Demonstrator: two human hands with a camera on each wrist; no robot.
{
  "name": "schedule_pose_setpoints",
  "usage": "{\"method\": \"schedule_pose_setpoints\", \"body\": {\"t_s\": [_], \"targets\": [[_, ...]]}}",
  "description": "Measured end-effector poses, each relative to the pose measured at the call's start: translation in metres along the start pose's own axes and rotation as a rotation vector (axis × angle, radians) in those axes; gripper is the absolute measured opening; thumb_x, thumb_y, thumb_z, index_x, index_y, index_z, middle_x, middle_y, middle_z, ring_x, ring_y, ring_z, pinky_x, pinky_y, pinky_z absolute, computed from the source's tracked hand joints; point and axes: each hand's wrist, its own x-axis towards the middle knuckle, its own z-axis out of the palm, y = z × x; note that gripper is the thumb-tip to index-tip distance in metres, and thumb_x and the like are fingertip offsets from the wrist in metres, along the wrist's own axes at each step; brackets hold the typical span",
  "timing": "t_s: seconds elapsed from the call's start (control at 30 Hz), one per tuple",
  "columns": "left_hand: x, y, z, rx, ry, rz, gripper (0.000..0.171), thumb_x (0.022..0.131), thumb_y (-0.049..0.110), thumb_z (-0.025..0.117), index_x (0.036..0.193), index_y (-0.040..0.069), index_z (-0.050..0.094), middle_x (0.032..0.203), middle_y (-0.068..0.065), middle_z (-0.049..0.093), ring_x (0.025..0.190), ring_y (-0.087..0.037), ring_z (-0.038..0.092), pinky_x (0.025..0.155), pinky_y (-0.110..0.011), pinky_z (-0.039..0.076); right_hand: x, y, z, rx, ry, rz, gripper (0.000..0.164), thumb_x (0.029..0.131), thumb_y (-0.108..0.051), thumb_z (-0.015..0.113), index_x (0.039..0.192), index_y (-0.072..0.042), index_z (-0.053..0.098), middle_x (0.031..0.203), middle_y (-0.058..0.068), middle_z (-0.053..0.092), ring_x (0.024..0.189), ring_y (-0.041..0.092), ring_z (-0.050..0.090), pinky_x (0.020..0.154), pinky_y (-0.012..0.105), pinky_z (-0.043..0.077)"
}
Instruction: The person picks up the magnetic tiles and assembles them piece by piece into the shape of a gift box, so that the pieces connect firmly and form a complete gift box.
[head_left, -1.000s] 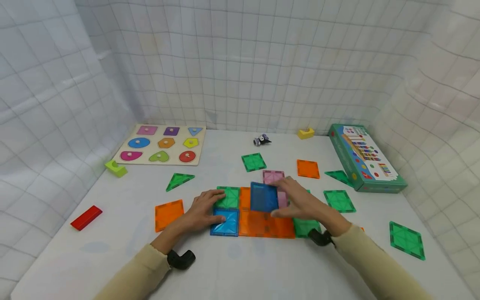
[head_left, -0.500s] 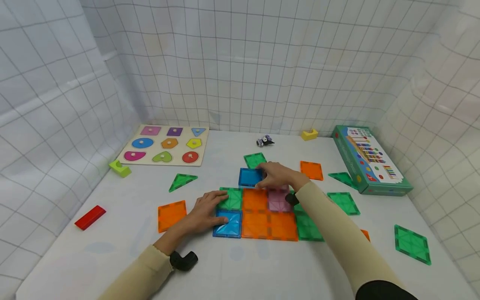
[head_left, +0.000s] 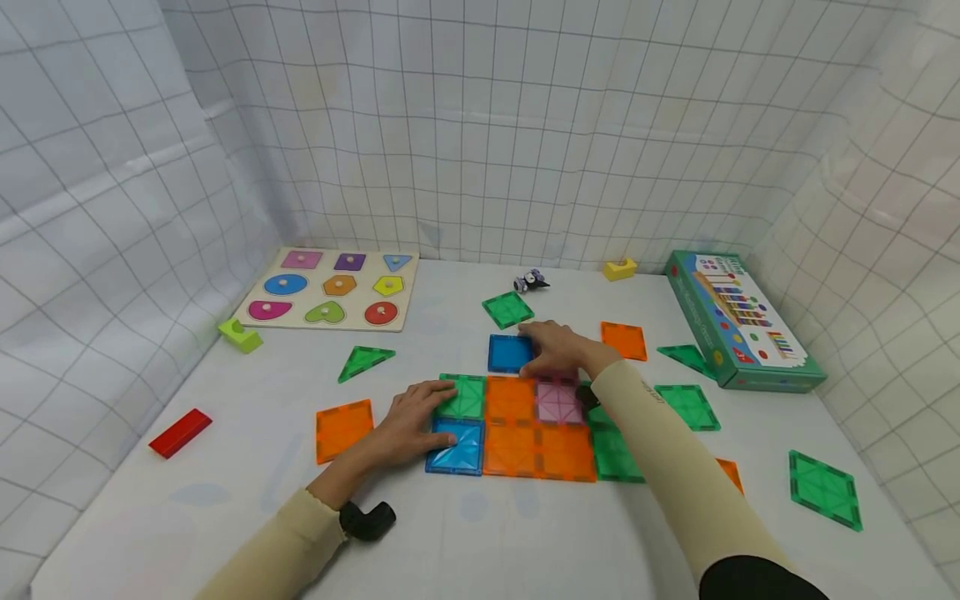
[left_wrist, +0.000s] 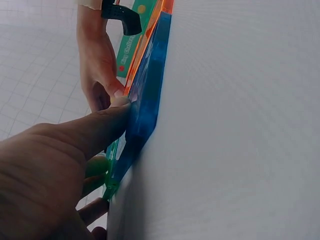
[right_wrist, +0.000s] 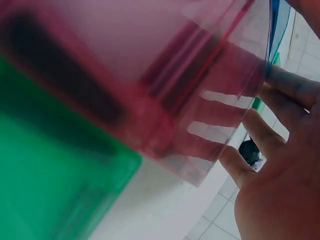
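Several translucent magnetic tiles lie edge to edge mid-table. My left hand (head_left: 405, 425) rests on their left end, fingers against a green tile (head_left: 468, 397) and thumb on a blue tile (head_left: 465, 454); the left wrist view shows the thumb pressing the blue one's edge. Behind the orange tiles (head_left: 510, 400), my right hand (head_left: 558, 346) pinches a second blue tile (head_left: 507, 355) by its right side. A pink tile (head_left: 558, 404) sits in front of that hand. In the right wrist view, fingers show through pink plastic (right_wrist: 220, 110), touching the blue tile's edge (right_wrist: 272, 45).
Loose tiles lie around: green (head_left: 507, 309), orange (head_left: 624, 341), orange (head_left: 343, 430), a green triangle (head_left: 365, 362). A shape puzzle board (head_left: 405, 312) stands back left, a green box (head_left: 765, 377) back right. Further left lies a red block (head_left: 180, 433).
My right hand has carried the blue tile from above the orange tiles to behind them, then slightly right. The green tile behind has shifted back. My left hand keeps its place.
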Motion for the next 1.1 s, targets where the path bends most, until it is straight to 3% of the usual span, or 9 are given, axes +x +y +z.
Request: {"method": "schedule_pose_setpoints", "body": {"t_s": [0.23, 0.37, 0.5, 0.6, 0.77, 0.87, 1.1], "targets": [[0.000, 0.000, -0.002, -0.001, 0.000, 0.003, 0.066, 0.087, 0.025, 0.073, 0.141, -0.001, 0.044, 0.148, -0.016, 0.033, 0.134, -0.037, 0.028, 0.104, -0.056, 0.022, -0.006, 0.002, -0.001, -0.012, -0.004, -0.037, 0.067, 0.090, -0.043, 0.065, 0.143, -0.008, 0.045, 0.153, 0.016, 0.029, 0.137, 0.040, 0.024, 0.108, 0.061, 0.016], [0.000, -0.001, -0.002, -0.003, 0.003, 0.013, 0.065, 0.087, 0.024, 0.072, 0.140, -0.002, 0.044, 0.148, -0.017, 0.034, 0.133, -0.038, 0.028, 0.103, -0.057, 0.022, -0.015, 0.009, -0.002, 0.035, 0.070, -0.045, 0.074, 0.088, -0.043, 0.067, 0.145, -0.005, 0.040, 0.151, 0.018, 0.032, 0.135, 0.041, 0.027, 0.107, 0.061, 0.019], [0.000, -0.001, -0.001, -0.009, 0.003, 0.022, 0.065, 0.088, 0.025, 0.072, 0.140, -0.002, 0.044, 0.147, -0.019, 0.034, 0.133, -0.039, 0.028, 0.103, -0.058, 0.022, -0.034, 0.028, -0.009, 0.156, 0.189, 0.035, 0.080, 0.085, -0.039, 0.072, 0.146, -0.002, 0.036, 0.149, 0.020, 0.034, 0.131, 0.041, 0.029, 0.105, 0.060, 0.024], [0.000, -0.001, -0.001, -0.006, 0.003, 0.017, 0.065, 0.088, 0.025, 0.072, 0.140, -0.002, 0.044, 0.147, -0.018, 0.034, 0.132, -0.039, 0.029, 0.103, -0.058, 0.022, -0.055, 0.054, -0.015, 0.164, 0.237, 0.126, 0.082, 0.084, -0.039, 0.073, 0.147, -0.002, 0.035, 0.149, 0.022, 0.032, 0.130, 0.043, 0.027, 0.103, 0.062, 0.025], [-0.001, -0.001, -0.001, -0.001, -0.002, 0.005, 0.066, 0.087, 0.025, 0.072, 0.141, -0.001, 0.044, 0.148, -0.017, 0.034, 0.133, -0.038, 0.029, 0.104, -0.057, 0.022, -0.086, 0.095, -0.018, 0.108, 0.218, 0.234, 0.088, 0.084, -0.044, 0.072, 0.147, 0.002, 0.032, 0.148, 0.028, 0.028, 0.128, 0.052, 0.022, 0.100, 0.070, 0.017], [-0.001, 0.000, -0.001, 0.000, -0.006, 0.002, 0.066, 0.087, 0.026, 0.072, 0.141, -0.001, 0.043, 0.149, -0.017, 0.033, 0.133, -0.038, 0.029, 0.105, -0.057, 0.021, -0.097, 0.113, -0.018, 0.080, 0.185, 0.277, 0.092, 0.083, -0.047, 0.071, 0.147, 0.004, 0.030, 0.146, 0.031, 0.027, 0.126, 0.054, 0.023, 0.098, 0.071, 0.019], [-0.001, -0.001, 0.000, 0.002, 0.001, 0.010, 0.066, 0.089, 0.026, 0.071, 0.142, 0.000, 0.043, 0.149, -0.016, 0.033, 0.134, -0.038, 0.028, 0.105, -0.058, 0.021, -0.103, 0.129, -0.016, 0.011, 0.150, 0.298, 0.087, 0.085, -0.047, 0.069, 0.146, 0.004, 0.033, 0.142, 0.030, 0.031, 0.119, 0.052, 0.028, 0.094, 0.068, 0.028]]}}
